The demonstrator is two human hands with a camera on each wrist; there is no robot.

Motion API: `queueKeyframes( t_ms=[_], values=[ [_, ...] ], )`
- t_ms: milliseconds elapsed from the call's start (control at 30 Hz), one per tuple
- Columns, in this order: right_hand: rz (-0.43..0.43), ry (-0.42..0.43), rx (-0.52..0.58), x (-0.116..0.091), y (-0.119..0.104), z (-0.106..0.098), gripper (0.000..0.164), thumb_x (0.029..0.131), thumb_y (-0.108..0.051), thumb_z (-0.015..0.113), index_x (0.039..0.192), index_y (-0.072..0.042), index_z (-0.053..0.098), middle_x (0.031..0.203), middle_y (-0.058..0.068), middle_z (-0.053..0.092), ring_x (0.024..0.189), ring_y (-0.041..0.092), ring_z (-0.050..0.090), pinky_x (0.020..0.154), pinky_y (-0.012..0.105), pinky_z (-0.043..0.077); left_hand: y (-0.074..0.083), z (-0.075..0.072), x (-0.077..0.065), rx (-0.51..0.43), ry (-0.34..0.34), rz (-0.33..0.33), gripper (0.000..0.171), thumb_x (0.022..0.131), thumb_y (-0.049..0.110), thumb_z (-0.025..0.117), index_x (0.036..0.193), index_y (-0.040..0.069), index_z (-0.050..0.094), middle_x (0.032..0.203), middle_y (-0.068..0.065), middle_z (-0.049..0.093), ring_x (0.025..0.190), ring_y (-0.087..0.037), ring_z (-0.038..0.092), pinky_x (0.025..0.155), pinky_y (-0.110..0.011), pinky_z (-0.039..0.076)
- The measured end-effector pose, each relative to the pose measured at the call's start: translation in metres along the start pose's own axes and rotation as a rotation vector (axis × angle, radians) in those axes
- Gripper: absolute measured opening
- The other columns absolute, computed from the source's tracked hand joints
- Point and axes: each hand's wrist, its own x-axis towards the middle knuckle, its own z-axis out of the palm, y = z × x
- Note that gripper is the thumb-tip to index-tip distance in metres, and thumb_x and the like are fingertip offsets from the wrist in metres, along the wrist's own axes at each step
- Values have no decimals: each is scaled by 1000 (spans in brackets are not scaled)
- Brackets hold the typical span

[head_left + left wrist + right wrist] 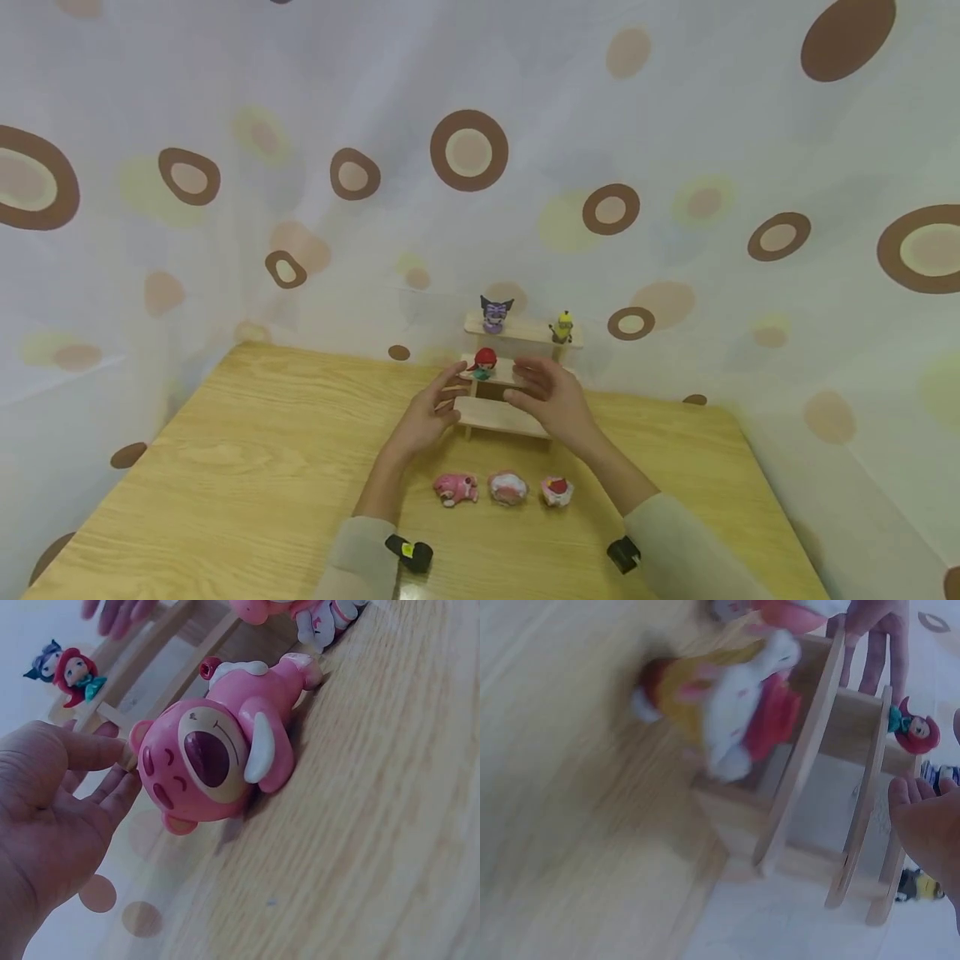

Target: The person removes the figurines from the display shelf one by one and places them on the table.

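Toppling of the red-haired figurine (485,362) from the middle shelf (503,369) could be caused by a brush from the left hand (422,421) or right hand (561,400) — their fingers are loosely spread, nothing is pinched. It is found between them, at two o'clock from the left, ten from the right.

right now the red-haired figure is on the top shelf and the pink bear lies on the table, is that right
The shelf is wrong: the head view shows the red-haired figure on the middle shelf, below the top shelf. The pink bear does lie on the table.
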Motion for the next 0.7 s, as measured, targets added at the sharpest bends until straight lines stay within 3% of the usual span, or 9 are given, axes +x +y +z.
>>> queueKeyframes(
  t_ms=[267, 467, 700],
  values=[
    [8, 19, -6, 38, -8, 25, 59, 96, -9, 79, 148, 4, 54, 148, 24, 58, 141, 40, 54, 119, 52, 46, -1, 0, 0, -20, -9, -4, 82, 96, -19, 54, 166, 19, 35, 154, -18, 50, 145, -42, 49, 126, -56, 33],
    [55, 20, -51, 45, 1, 32, 49, 96, -1, 74, 143, 5, 59, 137, 21, 66, 131, 39, 63, 113, 48, 52, -1, 4, -3, -12, -12, -6, 82, 95, -19, 54, 166, 17, 35, 153, -20, 50, 145, -43, 48, 124, -57, 36],
    [55, 47, -119, 50, -2, 31, 42, 97, -4, 75, 137, 1, 64, 128, 15, 72, 121, 33, 69, 107, 43, 58, 1, 2, -2, 11, 2, 15, 83, 95, -20, 54, 166, 18, 35, 153, -21, 50, 144, -43, 50, 124, -58, 35]
  ],
)
